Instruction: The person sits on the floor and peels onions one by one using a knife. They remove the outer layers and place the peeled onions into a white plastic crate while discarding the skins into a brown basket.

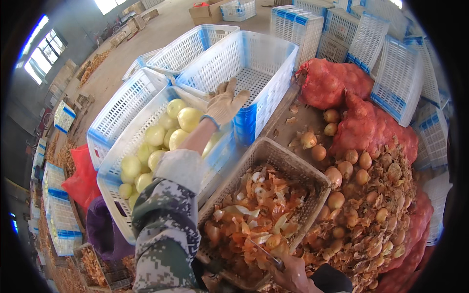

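Note:
My left hand [225,104], in a knitted glove, reaches above the near corner of an unfilled crate [273,44], fingers spread and nothing seen in them. Below my forearm stands a white and blue plastic crate [113,175] holding peeled onions [154,135]. Bare, my right hand [291,274] grips a knife [269,255] low in the picture, its blade pointing up and left over onion skins [253,205]. Those skins fill much of a brown plastic crate [315,179]. Right of it lies a heap of unpeeled onions [336,200] among loose dry skins.
Red mesh sacks of onions [373,124] lie right of the heap. Stacked crates [397,80] rise behind them. More crates [126,104] adjoin the peeled onions. A purple container [104,234] and a red bag [82,179] are at left.

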`<action>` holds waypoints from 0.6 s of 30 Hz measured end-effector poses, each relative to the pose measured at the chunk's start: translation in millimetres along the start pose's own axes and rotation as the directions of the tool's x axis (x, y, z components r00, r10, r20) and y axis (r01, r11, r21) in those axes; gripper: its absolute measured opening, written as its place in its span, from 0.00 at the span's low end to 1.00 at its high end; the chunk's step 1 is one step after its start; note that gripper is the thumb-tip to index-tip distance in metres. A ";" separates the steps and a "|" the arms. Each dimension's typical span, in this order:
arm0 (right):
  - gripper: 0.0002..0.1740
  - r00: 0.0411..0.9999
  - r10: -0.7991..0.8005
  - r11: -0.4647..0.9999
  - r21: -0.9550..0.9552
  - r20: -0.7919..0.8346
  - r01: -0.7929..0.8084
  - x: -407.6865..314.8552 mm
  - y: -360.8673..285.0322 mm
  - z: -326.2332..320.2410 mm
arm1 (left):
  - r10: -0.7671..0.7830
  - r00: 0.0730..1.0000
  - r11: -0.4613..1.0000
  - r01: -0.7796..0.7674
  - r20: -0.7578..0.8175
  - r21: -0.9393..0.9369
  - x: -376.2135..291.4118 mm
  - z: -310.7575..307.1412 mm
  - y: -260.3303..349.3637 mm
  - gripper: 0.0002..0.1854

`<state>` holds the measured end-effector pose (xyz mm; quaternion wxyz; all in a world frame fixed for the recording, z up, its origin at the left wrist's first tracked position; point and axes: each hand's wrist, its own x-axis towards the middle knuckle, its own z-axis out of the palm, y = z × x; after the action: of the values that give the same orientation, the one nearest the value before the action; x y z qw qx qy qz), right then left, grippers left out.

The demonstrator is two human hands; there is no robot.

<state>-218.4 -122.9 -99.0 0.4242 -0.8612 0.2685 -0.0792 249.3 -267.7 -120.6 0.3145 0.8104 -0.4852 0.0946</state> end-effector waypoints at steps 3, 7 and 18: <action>0.20 0.999 -0.035 0.999 0.008 0.008 0.035 7.9 -2.5 -6.7 | -0.177 0.972 0.728 0.025 -0.153 -0.685 20.2 15.4 -25.9 0.35; 0.19 0.993 -0.021 0.992 0.123 -0.118 0.036 10.0 -12.7 -12.4 | -0.527 0.839 0.317 0.051 -0.132 -0.947 21.3 -64.9 -19.8 0.24; 0.19 0.992 -0.020 0.980 0.193 -0.127 0.044 -11.8 -4.3 1.4 | -0.160 0.986 0.773 0.159 0.054 -0.614 15.1 -34.7 -86.3 0.28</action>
<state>-226.1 -113.5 -95.5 0.4878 -0.8131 0.2713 -0.1653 335.3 -229.2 -122.5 0.5689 0.7014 -0.4188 -0.0951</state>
